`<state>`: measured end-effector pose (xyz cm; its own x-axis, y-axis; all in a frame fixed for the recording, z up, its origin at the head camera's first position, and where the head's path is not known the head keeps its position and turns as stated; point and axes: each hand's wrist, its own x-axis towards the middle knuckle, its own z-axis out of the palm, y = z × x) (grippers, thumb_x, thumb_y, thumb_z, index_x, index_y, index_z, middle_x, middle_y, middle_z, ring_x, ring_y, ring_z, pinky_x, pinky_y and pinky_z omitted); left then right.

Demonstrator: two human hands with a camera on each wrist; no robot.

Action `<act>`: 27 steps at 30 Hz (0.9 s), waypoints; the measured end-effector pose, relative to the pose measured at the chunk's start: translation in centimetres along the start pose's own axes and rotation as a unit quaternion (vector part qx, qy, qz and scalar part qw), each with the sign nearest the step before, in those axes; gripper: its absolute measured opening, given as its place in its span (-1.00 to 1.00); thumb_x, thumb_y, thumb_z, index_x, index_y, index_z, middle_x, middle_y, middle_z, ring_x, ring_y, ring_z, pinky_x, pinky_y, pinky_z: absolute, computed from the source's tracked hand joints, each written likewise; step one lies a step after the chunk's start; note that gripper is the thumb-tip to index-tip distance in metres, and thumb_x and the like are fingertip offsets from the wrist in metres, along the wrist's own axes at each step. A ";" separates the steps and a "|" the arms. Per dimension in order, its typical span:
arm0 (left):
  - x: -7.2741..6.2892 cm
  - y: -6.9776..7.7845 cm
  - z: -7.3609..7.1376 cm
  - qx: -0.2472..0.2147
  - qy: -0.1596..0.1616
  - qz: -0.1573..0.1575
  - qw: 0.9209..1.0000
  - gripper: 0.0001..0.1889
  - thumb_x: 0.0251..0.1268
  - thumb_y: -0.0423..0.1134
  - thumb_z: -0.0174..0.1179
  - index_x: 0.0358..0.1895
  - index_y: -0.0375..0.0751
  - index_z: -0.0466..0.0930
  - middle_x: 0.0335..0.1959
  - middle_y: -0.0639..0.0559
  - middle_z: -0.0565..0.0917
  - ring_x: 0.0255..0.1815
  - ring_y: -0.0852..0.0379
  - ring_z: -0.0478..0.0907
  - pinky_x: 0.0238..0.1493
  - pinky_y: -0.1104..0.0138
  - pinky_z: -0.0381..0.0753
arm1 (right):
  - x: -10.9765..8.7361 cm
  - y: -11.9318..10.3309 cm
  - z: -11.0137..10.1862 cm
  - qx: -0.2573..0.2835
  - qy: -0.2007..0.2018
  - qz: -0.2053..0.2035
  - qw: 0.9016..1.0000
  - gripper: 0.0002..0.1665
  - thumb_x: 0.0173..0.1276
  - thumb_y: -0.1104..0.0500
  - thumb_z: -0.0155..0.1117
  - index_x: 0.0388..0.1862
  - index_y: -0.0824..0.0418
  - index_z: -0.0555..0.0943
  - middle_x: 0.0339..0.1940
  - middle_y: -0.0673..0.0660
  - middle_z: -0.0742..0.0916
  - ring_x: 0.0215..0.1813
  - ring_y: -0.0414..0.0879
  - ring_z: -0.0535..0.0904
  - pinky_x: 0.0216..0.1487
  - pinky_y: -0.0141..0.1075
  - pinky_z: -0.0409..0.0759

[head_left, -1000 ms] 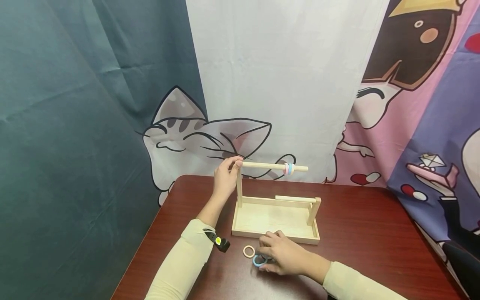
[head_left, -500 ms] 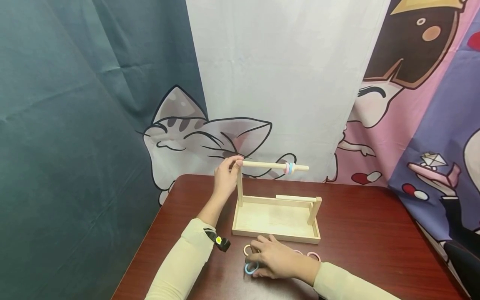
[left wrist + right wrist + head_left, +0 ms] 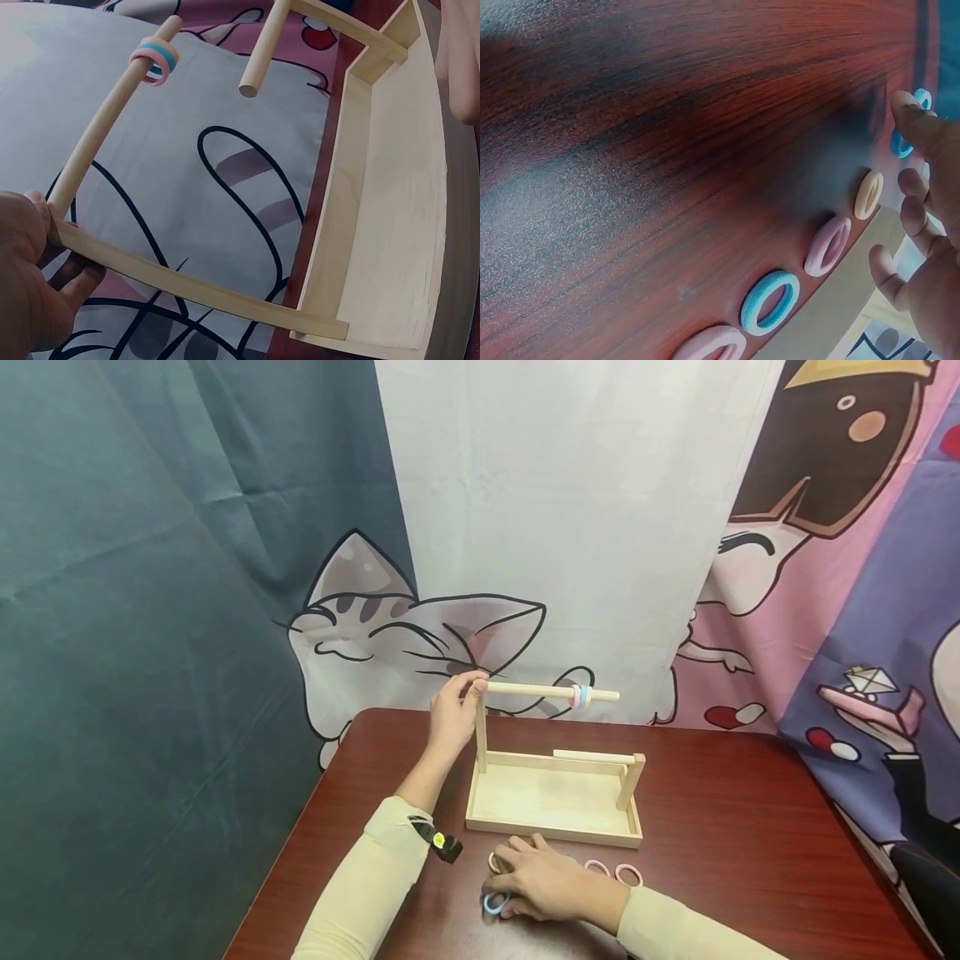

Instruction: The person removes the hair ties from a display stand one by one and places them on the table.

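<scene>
My left hand [image 3: 453, 717] grips the top of the wooden stand's tall post [image 3: 481, 739], where the upper dowel [image 3: 525, 690] begins. Threaded on that dowel near its free end are a pink ring [image 3: 142, 54], a blue ring [image 3: 160, 56] and a pale yellow one. Low over the table, my right hand [image 3: 551, 881] pinches a light blue ring [image 3: 486, 906] between thumb and fingers; in the right wrist view a finger crosses part of this ring [image 3: 898, 146]. A beige ring [image 3: 861, 206] lies close by, partly covered by the right hand in the head view.
The stand's shallow tray [image 3: 547, 793] sits on the dark red table [image 3: 720, 827], with a shorter dowel [image 3: 592, 757] on a low post at right. Along its front edge lie pink rings [image 3: 628, 866] and another blue ring [image 3: 748, 315]. A printed curtain [image 3: 585, 527] hangs behind.
My right hand has slid left and slightly nearer with the light blue ring, uncovering pink rings on the right. The left hand keeps its hold on the post.
</scene>
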<state>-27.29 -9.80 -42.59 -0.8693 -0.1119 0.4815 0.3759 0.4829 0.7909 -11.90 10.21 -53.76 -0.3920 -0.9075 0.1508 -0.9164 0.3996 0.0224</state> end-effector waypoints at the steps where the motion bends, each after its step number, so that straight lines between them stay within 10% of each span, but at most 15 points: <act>1: 0.0 0.0 0.0 -0.001 -0.001 -0.002 1.000 -0.66 0.53 0.03 0.31 0.13 -0.06 0.84 0.11 -0.08 0.86 0.10 -0.09 0.83 0.14 -0.01 0.83 | 0.0 0.0 0.0 -0.003 0.001 -0.001 1.000 -0.53 0.43 -0.33 0.47 0.25 -0.30 0.75 0.14 -0.08 0.68 0.04 -0.23 0.47 -0.10 -0.31 0.42; 27: 0.0 -0.1 0.0 -0.003 -0.004 0.001 1.000 -0.68 0.55 0.01 0.31 0.13 -0.07 0.84 0.10 -0.09 0.86 0.09 -0.10 0.83 0.14 0.00 0.83 | -0.2 0.2 -0.4 -0.008 -0.004 0.004 1.000 -0.39 0.42 -0.39 0.44 0.40 -0.33 0.69 0.09 -0.08 0.64 0.02 -0.23 0.41 -0.12 -0.32 0.30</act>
<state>-27.36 -9.88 -42.63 -0.8707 -0.1045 0.4807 0.3799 0.4780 0.7920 -11.93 10.52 -53.40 -0.3991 -0.9055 0.1439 -0.9123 0.4079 0.0365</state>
